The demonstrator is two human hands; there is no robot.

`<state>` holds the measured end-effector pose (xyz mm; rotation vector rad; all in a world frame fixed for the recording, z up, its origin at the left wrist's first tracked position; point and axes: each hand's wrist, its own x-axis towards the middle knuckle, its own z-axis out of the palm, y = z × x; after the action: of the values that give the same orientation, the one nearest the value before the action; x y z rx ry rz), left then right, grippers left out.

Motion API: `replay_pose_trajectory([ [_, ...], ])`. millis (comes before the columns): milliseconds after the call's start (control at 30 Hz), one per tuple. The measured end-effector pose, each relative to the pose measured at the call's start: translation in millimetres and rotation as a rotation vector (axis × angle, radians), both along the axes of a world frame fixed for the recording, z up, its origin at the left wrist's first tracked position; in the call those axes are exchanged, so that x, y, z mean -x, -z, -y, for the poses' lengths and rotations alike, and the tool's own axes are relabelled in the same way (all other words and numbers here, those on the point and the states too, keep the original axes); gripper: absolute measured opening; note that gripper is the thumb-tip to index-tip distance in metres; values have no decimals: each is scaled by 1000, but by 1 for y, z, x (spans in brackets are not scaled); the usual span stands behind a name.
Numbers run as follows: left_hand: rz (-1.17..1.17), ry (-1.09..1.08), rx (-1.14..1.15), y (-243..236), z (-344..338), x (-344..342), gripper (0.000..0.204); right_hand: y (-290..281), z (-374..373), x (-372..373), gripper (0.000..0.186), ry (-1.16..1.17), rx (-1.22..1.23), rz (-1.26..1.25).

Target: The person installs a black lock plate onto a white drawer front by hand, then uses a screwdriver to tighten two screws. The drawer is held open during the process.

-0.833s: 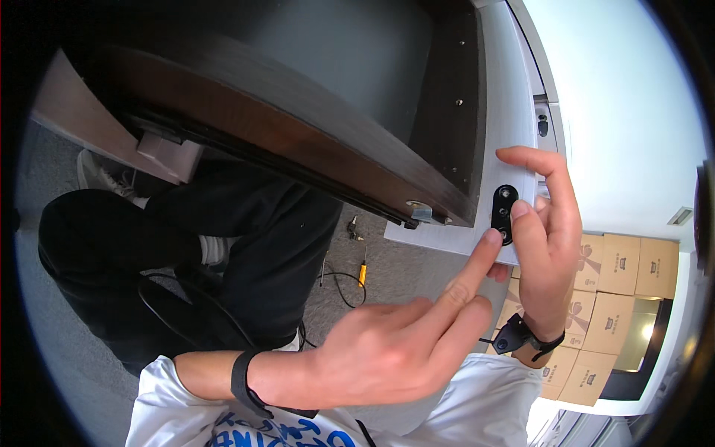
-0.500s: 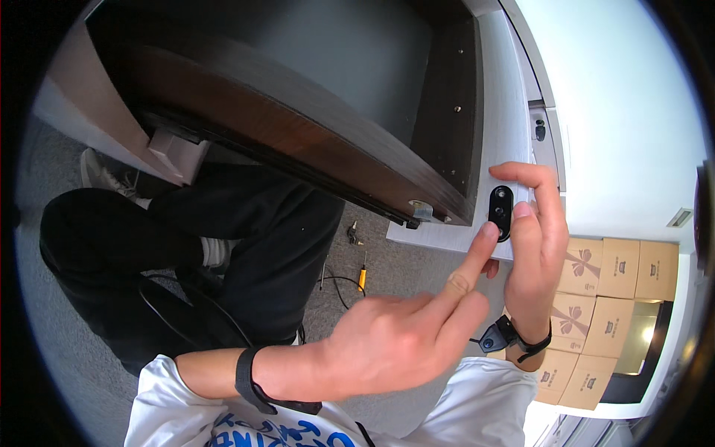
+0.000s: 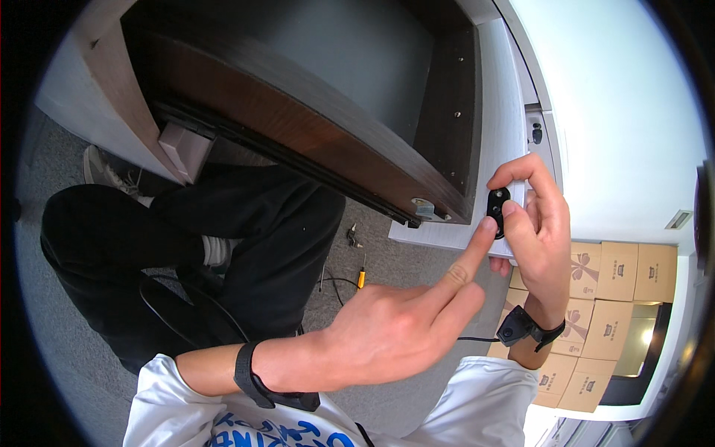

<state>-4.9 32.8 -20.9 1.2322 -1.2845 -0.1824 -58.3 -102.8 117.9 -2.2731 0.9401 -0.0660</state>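
Index of right hand (image 3: 544,231) now lower, at upper end of black plate (image 3: 496,210). Nearest, left hand (image 3: 395,331): index extended to plate's lower end, palm hidden, contents unclear. Right hand: half-curled, thumb on plate; grip uncertain. Keep plate flush on pale panel (image 3: 443,237).

The left hand (image 3: 402,328) and right hand (image 3: 542,231) each cover part of the black plate (image 3: 497,203). The dark drawer (image 3: 298,115) is cut off along the top, the white shirt (image 3: 454,406) below; one small cluster (image 3: 353,236) on the carpet (image 3: 402,270) (dark, partly metallic) is too tiny to identify.
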Motion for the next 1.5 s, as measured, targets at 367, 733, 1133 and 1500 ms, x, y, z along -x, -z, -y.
replay_pose_trajectory([
  [367,-95,166,54,14,0,2,17,10,-4,5,17,65,-63,114],
  [733,-69,177,64,18,0,2,18,5,3,7,18,-45,-39,-2],
  [1133,-40,151,69,18,-2,5,14,8,-2,7,17,-4,-70,45],
  [1500,-327,123,47,12,-11,-14,18,8,-4,6,19,30,-70,22],
])
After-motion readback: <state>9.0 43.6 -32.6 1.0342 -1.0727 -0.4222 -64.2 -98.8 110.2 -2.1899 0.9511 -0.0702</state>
